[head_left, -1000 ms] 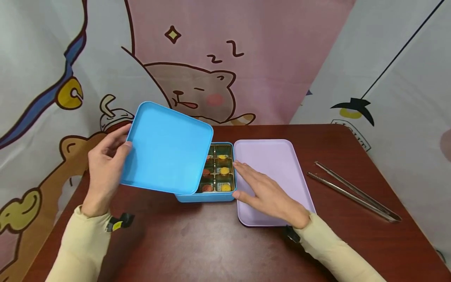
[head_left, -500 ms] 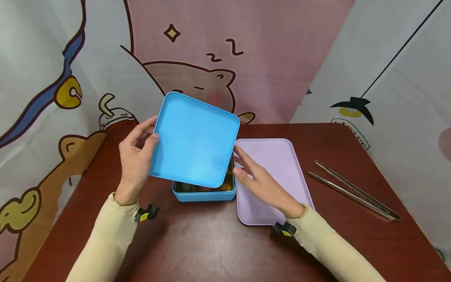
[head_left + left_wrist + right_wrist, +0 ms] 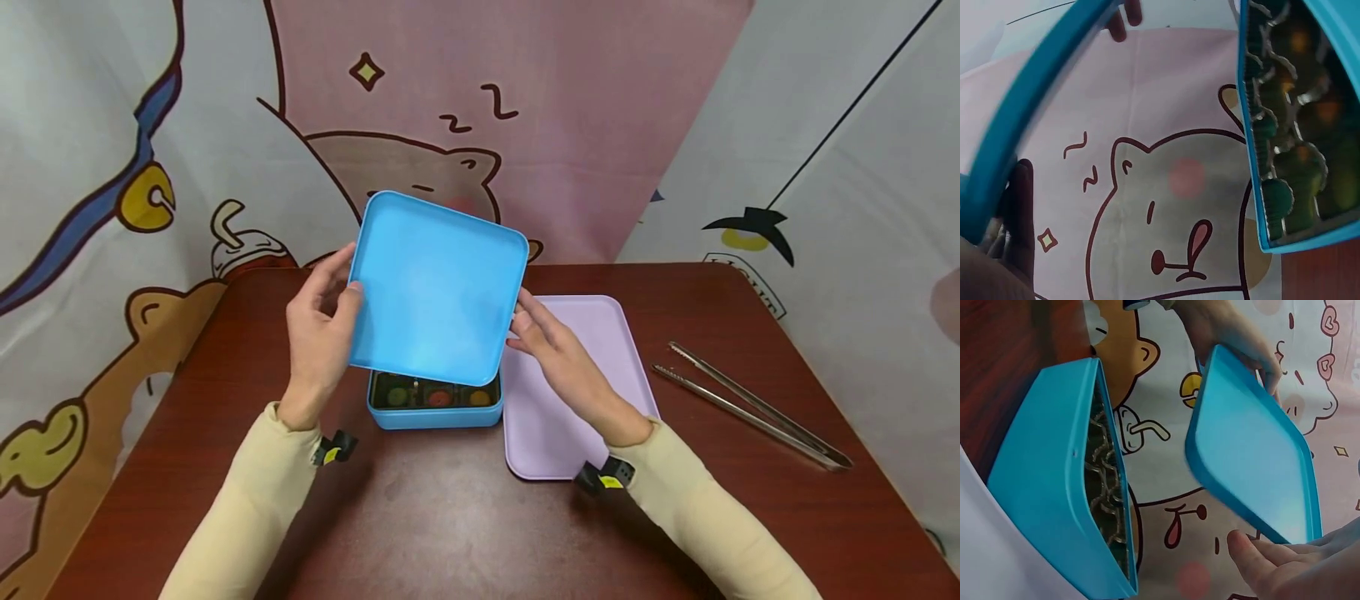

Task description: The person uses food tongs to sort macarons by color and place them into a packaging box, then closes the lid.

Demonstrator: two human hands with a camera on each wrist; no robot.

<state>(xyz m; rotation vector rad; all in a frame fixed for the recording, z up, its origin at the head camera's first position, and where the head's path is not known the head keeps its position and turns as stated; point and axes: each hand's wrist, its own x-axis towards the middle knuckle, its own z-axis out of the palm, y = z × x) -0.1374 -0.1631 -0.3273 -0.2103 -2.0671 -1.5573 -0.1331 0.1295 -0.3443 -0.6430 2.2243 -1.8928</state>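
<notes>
My left hand [image 3: 322, 333] pinches the left edge of a square blue lid [image 3: 438, 292], thumb on the near face and fingers behind it. The lid is tilted up, off the blue box [image 3: 435, 418], and hides most of the box's inside. At the lid's right edge is my right hand [image 3: 566, 367], its fingers fairly straight. In the right wrist view, the right hand's fingers [image 3: 1285, 556] reach the lid's rim, while the thumb appears apart from it. Along the box's near side, clear compartments hold small round pieces, green, reddish and yellow.
A pale purple tray [image 3: 555, 442] lies flat against the box's right side, partly under my right hand. Farther right, metal tongs [image 3: 757, 408] lie on the dark wooden table [image 3: 450, 525]. A printed cartoon cloth [image 3: 600, 125] hangs behind the table.
My left hand has carried the lid rightward and slightly up, from the box's left to above it. My right hand has risen slightly, from beside the box to the lid's right edge.
</notes>
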